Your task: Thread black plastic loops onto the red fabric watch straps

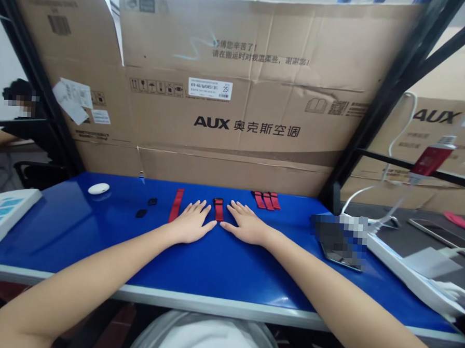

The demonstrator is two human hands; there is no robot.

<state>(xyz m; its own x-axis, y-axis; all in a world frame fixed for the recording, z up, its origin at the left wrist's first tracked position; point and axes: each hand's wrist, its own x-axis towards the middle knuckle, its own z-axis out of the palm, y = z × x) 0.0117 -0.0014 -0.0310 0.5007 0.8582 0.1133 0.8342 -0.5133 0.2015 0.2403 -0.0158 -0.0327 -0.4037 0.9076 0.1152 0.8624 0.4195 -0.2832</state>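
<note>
My left hand [191, 223] lies flat on the blue table with its fingers spread, palm down. Mirroring it, my right hand [247, 224] rests palm down, fingers stretched out. Between the two hands lies a short red strap with a black buckle [219, 210] at its far end. A longer plain red strap [177, 204] lies just left of my left hand, its near end beside the fingers. Farther left are two small black plastic pieces [152, 201]. Beyond my right hand, several red straps with black buckles [267, 200] lie side by side near the back edge.
A tall cardboard sheet [244, 104] stands along the table's back. To the right lie a phone [340, 247] and a white power strip [410, 277] with cables. At left are a white oval object [98, 189] and a white device [8, 214]. Another person [25, 106] sits beyond the frame.
</note>
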